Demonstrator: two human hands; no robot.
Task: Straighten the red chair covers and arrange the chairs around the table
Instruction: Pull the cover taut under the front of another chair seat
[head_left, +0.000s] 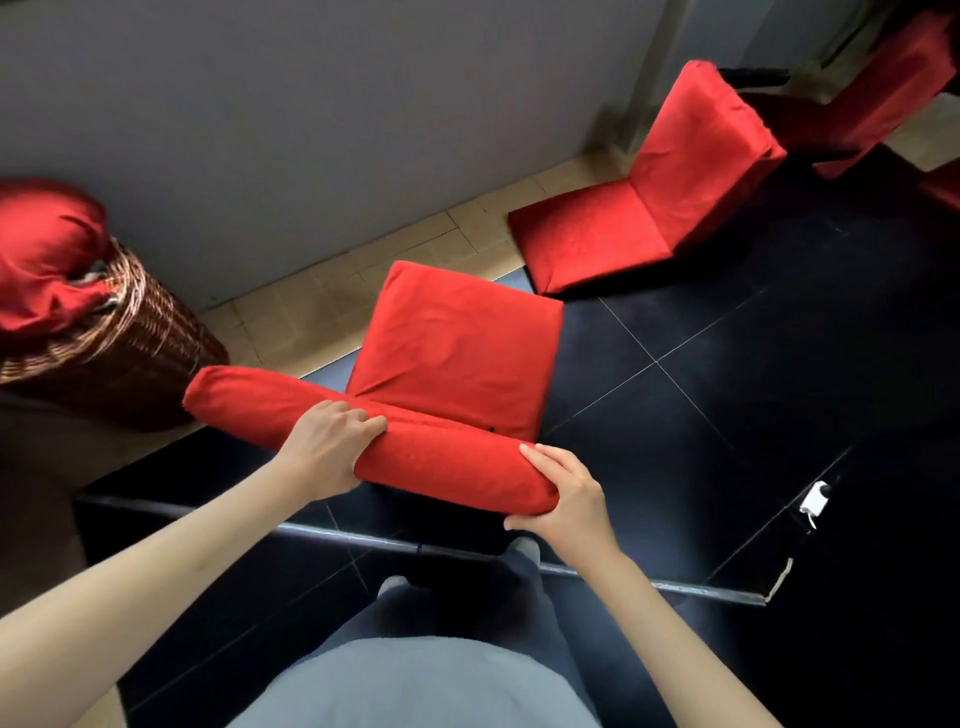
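A red covered floor chair (457, 343) stands on the black tiled floor in front of me, its seat pointing away toward the wall. Its padded backrest top (363, 441) runs across below the seat, close to me. My left hand (324, 449) grips that backrest near its middle, fingers over the top. My right hand (563, 493) holds the backrest's right end, thumb on top. A second red floor chair (649, 192) sits unfolded farther right by the wall. A third red chair (883, 93) shows partly at the top right corner.
A brown wicker basket (130, 353) with a red cloth bundle (47, 249) on top stands at the left against the grey wall. A metal floor strip (649, 579) crosses in front of my feet. A small white object (815, 501) lies on the dark tiles at right.
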